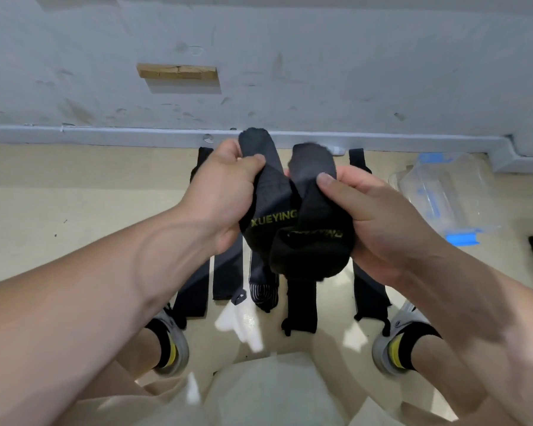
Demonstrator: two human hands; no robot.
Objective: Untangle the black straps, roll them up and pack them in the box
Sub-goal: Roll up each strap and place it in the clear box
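One broad grey-blue wall across the top, painted, scuffed and pitted, with a moulded baseboard of the same colour at its foot. Below it, a cream floor, smooth and glossy, catching white glare. Near the wall on the right, well apart from both hands, a clear hard-plastic box with blue latches, resting on the floor. Flat on the floor between two grey-and-white shoes, several black straps: long woven bands laid roughly side by side, some frayed at the ends. Raised above them, the bunched straps, ribbed weave, yellow lettering "XUEYING", two loose ends poking upward. Left hand: grip closed round the left band, thumb pressed on top. Right hand: grip curled round the right band, thumb pinching it. High on the wall, a small bare wooden block, rectangular, cracked.
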